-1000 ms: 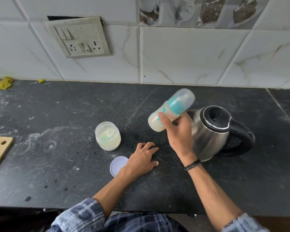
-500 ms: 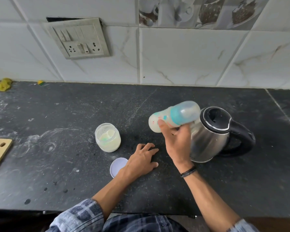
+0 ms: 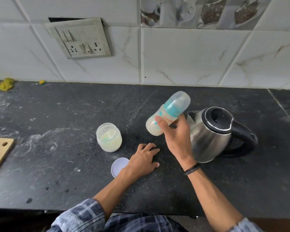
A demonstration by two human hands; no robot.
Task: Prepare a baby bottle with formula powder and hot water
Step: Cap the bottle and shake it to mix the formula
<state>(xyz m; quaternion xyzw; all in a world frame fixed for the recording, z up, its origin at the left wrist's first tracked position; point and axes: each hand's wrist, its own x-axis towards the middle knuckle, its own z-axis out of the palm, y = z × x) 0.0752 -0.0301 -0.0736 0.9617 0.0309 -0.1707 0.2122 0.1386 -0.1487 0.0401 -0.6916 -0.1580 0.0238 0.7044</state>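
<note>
Gripping the baby bottle point(image 3: 170, 112) mid-body, the right hand point(image 3: 177, 139) held it tilted, cap far-right, base near-left; the left hand point(image 3: 141, 163) lay flat, empty, on the tabletop point(image 3: 57, 164) nearby.

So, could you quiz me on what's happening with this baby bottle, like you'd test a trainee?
1. True or false: the milky plastic baby bottle with the teal collar stands upright on the black stone counter.
2. Where is the round white lid? A) on the clear open jar B) on the counter by the left hand C) on the steel kettle
3. Fill in: the bottle is held by the ___ hand.
Key: 1 false, the right hand holds it tilted; 2 B; 3 right.
</note>
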